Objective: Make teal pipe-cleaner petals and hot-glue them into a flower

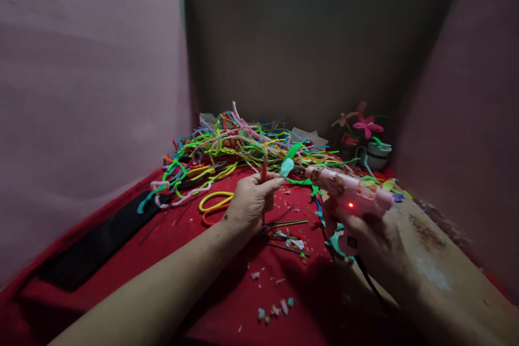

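My left hand (249,200) is closed in a pinch above the red cloth. Between its thumb and fingers is a fuzzy light-teal pipe-cleaner piece (287,167), with a green strip (293,150) rising behind it. A slim red piece (264,168) stands upright at the same fingers; whether it joins the teal one I cannot tell. My right hand (377,238) is wrapped round a pink hot glue gun (365,197). Its red light glows, and the nozzle points left toward the teal piece, a small gap apart. A dark cord hangs below the grip.
A heap of colourful pipe cleaners (251,140) lies at the back. Yellow-handled pliers (198,174), yellow-orange loops (214,203) and a black flat case (97,240) are at left. Wires and scraps (279,308) dot the red cloth (219,292). Back right stands a potted pipe-cleaner flower (368,126) beside a stained board (438,259).
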`<state>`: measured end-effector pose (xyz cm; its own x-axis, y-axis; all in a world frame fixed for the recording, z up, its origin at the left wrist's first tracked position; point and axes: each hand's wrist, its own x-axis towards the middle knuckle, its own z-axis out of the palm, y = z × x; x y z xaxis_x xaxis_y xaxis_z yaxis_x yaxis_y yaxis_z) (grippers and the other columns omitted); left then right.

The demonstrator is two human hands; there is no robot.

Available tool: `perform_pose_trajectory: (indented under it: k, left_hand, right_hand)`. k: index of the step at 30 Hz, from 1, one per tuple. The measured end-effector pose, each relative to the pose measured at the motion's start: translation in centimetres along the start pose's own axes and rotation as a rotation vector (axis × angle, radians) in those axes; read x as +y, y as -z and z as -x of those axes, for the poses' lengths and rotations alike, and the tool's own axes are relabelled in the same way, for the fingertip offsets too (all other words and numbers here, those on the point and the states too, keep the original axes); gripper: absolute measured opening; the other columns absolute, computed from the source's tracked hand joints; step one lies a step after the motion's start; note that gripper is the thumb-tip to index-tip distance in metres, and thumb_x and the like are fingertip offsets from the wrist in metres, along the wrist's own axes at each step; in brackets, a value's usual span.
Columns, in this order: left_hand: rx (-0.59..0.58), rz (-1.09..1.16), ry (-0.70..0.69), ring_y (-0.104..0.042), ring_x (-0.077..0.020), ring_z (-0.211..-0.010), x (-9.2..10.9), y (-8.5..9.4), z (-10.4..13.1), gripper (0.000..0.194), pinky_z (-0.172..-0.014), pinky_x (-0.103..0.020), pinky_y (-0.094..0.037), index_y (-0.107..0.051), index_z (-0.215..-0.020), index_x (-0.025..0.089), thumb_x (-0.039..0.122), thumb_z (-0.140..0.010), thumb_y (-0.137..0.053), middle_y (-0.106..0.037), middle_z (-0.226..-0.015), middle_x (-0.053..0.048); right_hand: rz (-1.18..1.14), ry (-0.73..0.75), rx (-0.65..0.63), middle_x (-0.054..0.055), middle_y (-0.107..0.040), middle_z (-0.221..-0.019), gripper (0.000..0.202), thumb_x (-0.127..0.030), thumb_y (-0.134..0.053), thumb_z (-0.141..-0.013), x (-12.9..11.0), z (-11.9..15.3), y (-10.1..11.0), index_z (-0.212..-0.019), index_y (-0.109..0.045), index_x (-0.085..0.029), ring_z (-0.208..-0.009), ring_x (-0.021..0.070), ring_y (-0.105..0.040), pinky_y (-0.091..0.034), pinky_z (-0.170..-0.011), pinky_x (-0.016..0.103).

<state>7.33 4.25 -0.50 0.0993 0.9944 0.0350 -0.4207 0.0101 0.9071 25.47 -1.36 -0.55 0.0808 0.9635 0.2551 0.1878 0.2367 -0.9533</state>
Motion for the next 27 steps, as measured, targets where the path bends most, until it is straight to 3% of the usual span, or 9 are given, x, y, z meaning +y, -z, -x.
perform_pose_trajectory:
  k: [5, 9, 12, 18, 24, 27]
  left_hand:
    - [-0.015, -0.005, 0.013, -0.021, -0.0007, -0.035, -0.2, -0.1, 0.2, 0.02, -0.038, -0.019, -0.01, -0.054, -0.075, 0.014, 0.023, -0.064, -0.067, -0.03, -0.043, 0.01]
    - [-0.05, 0.001, 0.007, -0.023, -0.0008, -0.036, -0.2, 0.0, 0.2, 0.019, -0.039, -0.019, -0.012, -0.054, -0.074, 0.014, 0.023, -0.064, -0.067, -0.031, -0.046, 0.009]
    - [-0.067, 0.004, 0.005, -0.024, -0.001, -0.037, -0.2, 0.0, 0.3, 0.017, -0.04, -0.019, -0.014, -0.054, -0.074, 0.013, 0.021, -0.065, -0.065, -0.031, -0.046, 0.009]
    - [-0.059, 0.015, 0.032, -0.024, -0.0008, -0.037, -0.2, 0.0, 0.4, 0.015, -0.04, -0.018, -0.015, -0.054, -0.075, 0.014, 0.018, -0.065, -0.064, -0.032, -0.046, 0.009]
    - [-0.071, 0.011, 0.039, -0.025, -0.0005, -0.037, -0.3, -0.1, 0.3, 0.014, -0.04, -0.017, -0.016, -0.054, -0.073, 0.014, 0.02, -0.065, -0.065, -0.033, -0.045, 0.009]
    - [-0.057, 0.007, 0.044, -0.026, -0.0003, -0.037, -0.4, -0.1, 0.3, 0.016, -0.039, -0.017, -0.016, -0.055, -0.072, 0.013, 0.02, -0.063, -0.066, -0.034, -0.045, 0.009]
  right_hand:
    - [-0.016, 0.026, -0.088, 0.003, -0.06, -0.067, 0.029, -0.034, -0.059, -0.073, 0.4, 0.4, -0.2, -0.1, -0.061, -0.025, -0.043, 0.0121, -0.043, -0.031, -0.034, 0.024]
    - [0.018, 0.075, -0.115, 0.003, -0.063, -0.076, 0.036, -0.032, -0.056, -0.077, 0.8, 0.4, -0.1, -0.113, -0.056, -0.029, -0.047, 0.0128, -0.047, -0.036, -0.037, 0.025]
    - [0.004, 0.149, -0.126, 0.005, -0.064, -0.091, 0.034, -0.03, -0.056, -0.077, 1.2, 0.5, -0.1, -0.111, -0.058, -0.029, -0.065, 0.0182, -0.057, -0.046, -0.05, 0.028]
    - [0.029, 0.109, -0.112, 0.005, -0.065, -0.082, 0.033, -0.028, -0.057, -0.075, 1.5, 0.5, 0.0, -0.109, -0.06, -0.027, -0.077, 0.024, -0.06, -0.049, -0.057, 0.032]
    - [-0.015, 0.06, -0.088, 0.001, -0.06, -0.058, 0.019, -0.029, -0.057, -0.075, 1.8, 0.6, 0.0, -0.092, -0.065, -0.026, -0.045, 0.0159, -0.05, -0.037, -0.035, 0.027]
    - [-0.031, 0.07, -0.098, 0.0, -0.058, -0.055, 0.022, -0.028, -0.058, -0.074, 1.9, 0.6, 0.1, -0.095, -0.065, -0.025, -0.043, 0.0151, -0.049, -0.036, -0.037, 0.027]
